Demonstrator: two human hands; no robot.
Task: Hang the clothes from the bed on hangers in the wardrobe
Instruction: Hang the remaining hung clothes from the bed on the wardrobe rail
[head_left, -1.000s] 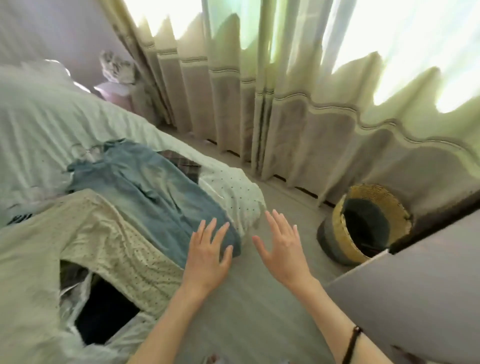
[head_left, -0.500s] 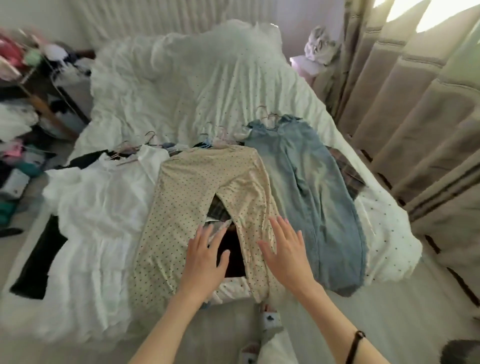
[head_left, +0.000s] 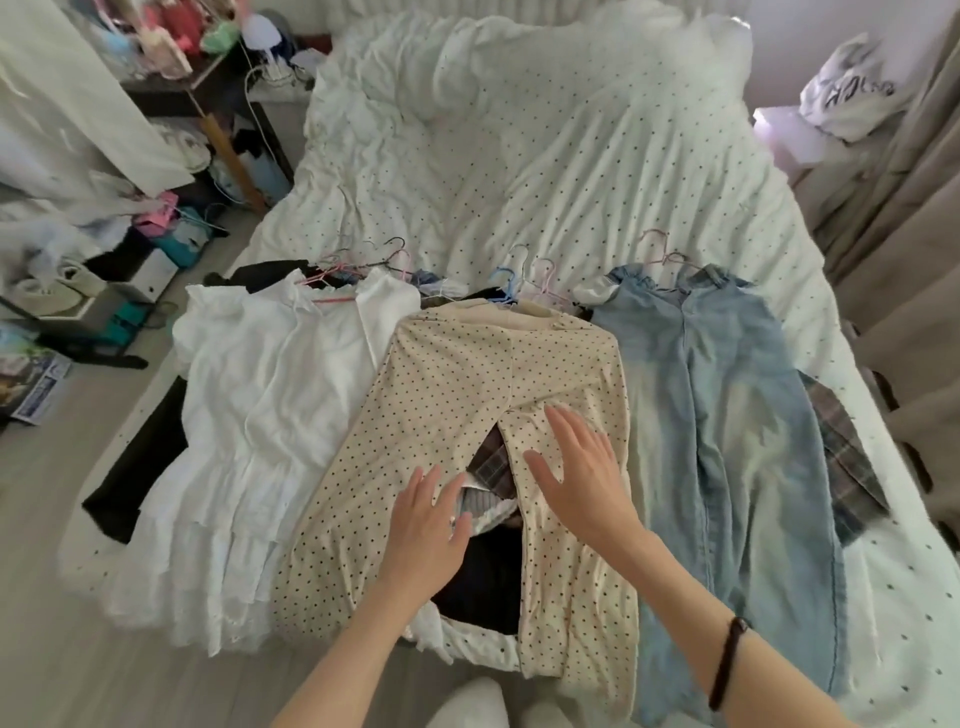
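The one piece of lettering is on the white bag (head_left: 847, 88) at the upper right, beside the bed: large dark letters run across its crumpled side, seen upside down and bent by the folds, so no word can be made out. The printed booklet (head_left: 39, 392) on the floor at the left is too blurred to read.

Left hand (head_left: 423, 525): palm down, fingers straight and slightly spread, forearm bare, reaching forward. Right hand (head_left: 582, 467): palm down, fingers straight and spread, set just ahead and to the right of the left; dark band (head_left: 727, 660) round the wrist. Nothing held in either.
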